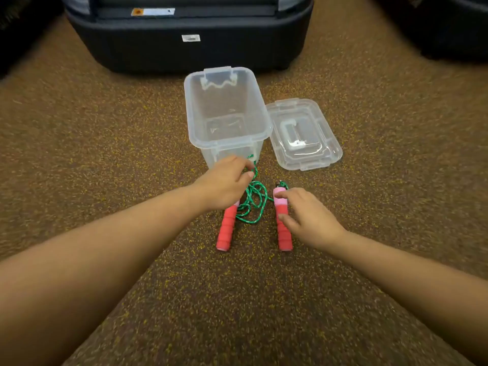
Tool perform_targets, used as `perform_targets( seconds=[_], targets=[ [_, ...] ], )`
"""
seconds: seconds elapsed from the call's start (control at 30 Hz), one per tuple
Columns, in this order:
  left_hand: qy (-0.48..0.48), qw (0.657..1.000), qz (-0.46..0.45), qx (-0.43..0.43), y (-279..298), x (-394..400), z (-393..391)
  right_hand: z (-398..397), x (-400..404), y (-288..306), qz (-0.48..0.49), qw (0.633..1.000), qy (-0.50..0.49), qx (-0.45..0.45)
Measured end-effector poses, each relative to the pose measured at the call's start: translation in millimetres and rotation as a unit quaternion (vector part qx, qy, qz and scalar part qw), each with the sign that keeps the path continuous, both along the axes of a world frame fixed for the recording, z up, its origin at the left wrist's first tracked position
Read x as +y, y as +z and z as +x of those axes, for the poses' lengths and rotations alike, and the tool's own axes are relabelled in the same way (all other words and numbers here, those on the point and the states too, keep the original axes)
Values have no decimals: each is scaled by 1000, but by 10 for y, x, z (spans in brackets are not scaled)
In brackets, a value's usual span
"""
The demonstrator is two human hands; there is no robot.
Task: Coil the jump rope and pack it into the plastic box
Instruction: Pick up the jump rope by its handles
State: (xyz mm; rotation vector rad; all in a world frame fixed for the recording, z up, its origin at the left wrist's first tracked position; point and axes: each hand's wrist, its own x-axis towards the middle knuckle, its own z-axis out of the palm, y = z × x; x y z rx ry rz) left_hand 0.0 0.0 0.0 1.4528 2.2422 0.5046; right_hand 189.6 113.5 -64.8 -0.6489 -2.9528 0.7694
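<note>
While the left hand pinches the green rope and the right hand loosely touches one red handle, the clear box stands open, its lid beside it.

One view only, head cam, wide-angle, so nothing to overlap with. It looks forward and steeply down at the floor from above my forearms, which run in from the bottom corners. My left hand and right hand sit mid-frame, close. The box is just beyond, upright. Edges curve and blur.
</note>
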Motion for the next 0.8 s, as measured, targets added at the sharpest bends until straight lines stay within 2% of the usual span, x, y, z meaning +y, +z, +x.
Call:
perform_targets(
  seconds=[0.2,0.47,0.7,0.8],
  targets=[
    [-7,999,-36,-8,-188,75,48,120,-40,-300,-32,997,-46,-61],
    [6,998,-50,-27,-304,108,55,-66,-120,-517,-141,968,-201,-56],
    [15,998,-43,-51,-364,99,1,-239,-125,-581,-264,906,-313,-104],
    [42,993,-32,-104,-341,121,-39,-225,-67,-488,-391,845,-356,-77]
  ],
)
